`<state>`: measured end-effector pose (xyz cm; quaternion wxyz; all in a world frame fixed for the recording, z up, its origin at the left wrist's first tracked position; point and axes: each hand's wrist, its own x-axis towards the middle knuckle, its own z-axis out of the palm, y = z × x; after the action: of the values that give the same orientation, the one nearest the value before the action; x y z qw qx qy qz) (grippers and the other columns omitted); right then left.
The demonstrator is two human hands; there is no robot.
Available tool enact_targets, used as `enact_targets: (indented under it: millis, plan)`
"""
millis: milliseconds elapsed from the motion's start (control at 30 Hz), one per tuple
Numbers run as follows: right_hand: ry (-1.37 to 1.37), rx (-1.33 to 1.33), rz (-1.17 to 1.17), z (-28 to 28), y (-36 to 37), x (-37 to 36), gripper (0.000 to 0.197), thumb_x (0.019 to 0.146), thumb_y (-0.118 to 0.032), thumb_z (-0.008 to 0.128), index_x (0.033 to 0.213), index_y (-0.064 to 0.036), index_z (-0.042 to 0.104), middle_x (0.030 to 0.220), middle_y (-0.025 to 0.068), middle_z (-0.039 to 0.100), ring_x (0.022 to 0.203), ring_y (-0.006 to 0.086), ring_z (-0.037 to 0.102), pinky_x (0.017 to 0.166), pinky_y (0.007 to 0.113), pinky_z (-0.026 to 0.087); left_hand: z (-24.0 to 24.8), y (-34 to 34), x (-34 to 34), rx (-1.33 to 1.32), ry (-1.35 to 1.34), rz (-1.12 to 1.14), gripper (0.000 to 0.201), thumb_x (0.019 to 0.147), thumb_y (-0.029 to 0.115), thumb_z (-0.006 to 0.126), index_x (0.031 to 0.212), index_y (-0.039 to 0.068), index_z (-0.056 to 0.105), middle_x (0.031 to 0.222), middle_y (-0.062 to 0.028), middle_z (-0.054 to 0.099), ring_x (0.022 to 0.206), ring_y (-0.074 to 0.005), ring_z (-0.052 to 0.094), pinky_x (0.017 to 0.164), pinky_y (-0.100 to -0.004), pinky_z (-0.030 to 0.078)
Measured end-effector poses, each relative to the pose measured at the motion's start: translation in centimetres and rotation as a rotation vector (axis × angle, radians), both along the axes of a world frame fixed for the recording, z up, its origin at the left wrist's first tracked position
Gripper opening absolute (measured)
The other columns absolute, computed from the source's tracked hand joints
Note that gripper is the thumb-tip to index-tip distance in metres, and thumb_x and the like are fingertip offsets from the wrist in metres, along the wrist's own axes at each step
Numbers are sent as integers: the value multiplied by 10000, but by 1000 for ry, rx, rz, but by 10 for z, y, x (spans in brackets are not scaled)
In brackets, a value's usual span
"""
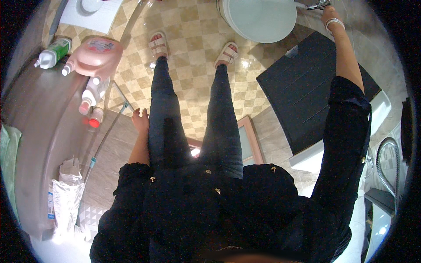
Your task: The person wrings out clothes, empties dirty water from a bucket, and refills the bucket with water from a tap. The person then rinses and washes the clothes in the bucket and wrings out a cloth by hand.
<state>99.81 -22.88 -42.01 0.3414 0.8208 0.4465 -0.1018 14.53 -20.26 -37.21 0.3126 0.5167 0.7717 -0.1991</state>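
view: head-worn fisheye; faces downward; torso (263, 210) close; tiled floor (188, 65) farther off

Warm, moderate light covers my tiled floor (188, 92), with a hard white glint beside my right sandal (228, 52). At lower left, the crumpled pale wrapping (68, 193) runs into blown-out glare. My black top (188, 210) sinks into shadow, speckled with grain. Straight edges bend toward the dark rounded rim, where my right hand (329, 15) looks soft.
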Motion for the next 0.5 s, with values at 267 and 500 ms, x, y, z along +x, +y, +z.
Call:
enact_targets:
  millis: [267, 500]
  plan:
    - [-34, -197, 27, 5, -15, 24, 331, 841, -120, 323, 1054, 121, 399, 979, 304, 551, 916, 410, 559, 746, 444, 482, -4, 4, 12, -2, -23, -6, 425, 748, 266, 599, 1058, -11, 515, 1023, -202, 505, 891, -288, 542, 751, -360, 459]
    - [2, -36, -107, 20, 13, -16, 283, 836, -109, 350, 1018, 91, 433, 977, 284, 562, 907, 400, 567, 746, 441, 485, -1, 0, 2, 14, 25, -24, 423, 748, 261, 601, 1057, -14, 513, 1018, -207, 500, 866, -283, 552, 747, -359, 467]
